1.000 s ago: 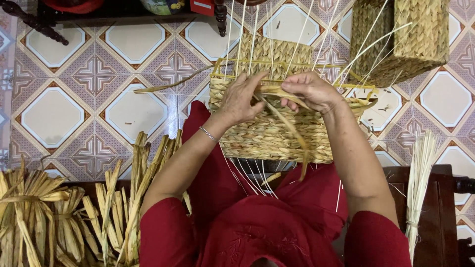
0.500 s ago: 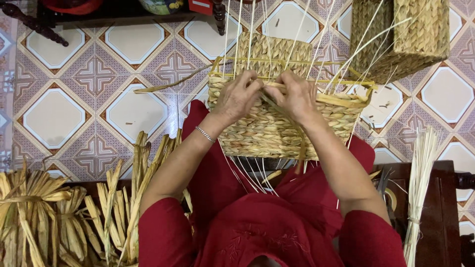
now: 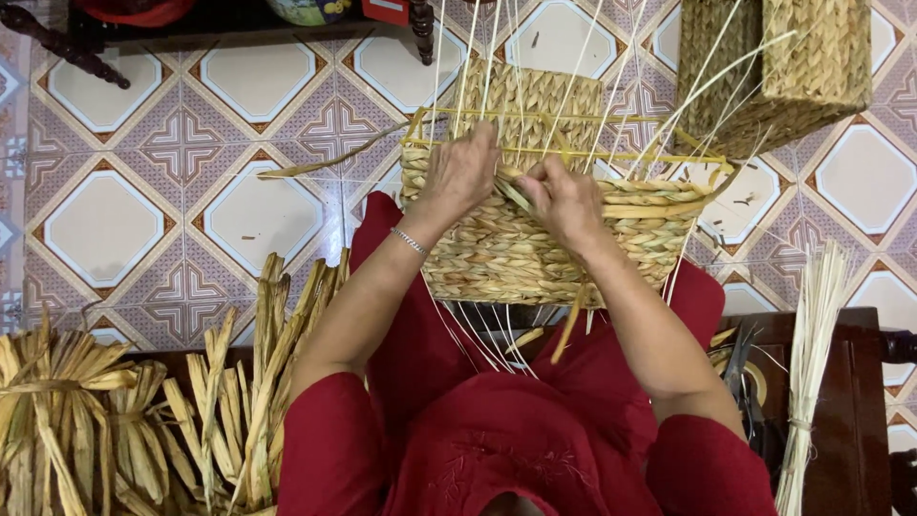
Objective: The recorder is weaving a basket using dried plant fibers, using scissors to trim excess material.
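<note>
The left hand [image 3: 465, 172] lies knuckles-up on the near rim of a half-woven basket [image 3: 535, 253], fingers curled together and pressed onto the weave. Just beside it, the right hand [image 3: 565, 198] pinches a flat yellowish fibre strip [image 3: 512, 194] between thumb and fingers; the strip runs between the two hands at the rim. A thin silver bracelet [image 3: 411, 241] circles the left wrist.

The basket rests on the person's lap, against the red clothing [image 3: 497, 449], directly under both hands. Thin pale stakes [image 3: 573, 86] rise from its rim beyond the fingers, and more loose strands trail from beneath it toward the person.

Farther out, beyond the right hand, a finished woven basket [image 3: 812, 57] stands on the patterned tile floor [image 3: 181, 153]. Nearer the person on the right-hand side, a tied bundle of pale thin reeds [image 3: 812, 354] leans by a dark wooden seat [image 3: 860, 401]. On the left-hand side, bundles of dried broad leaves [image 3: 143, 420] lie heaped.
</note>
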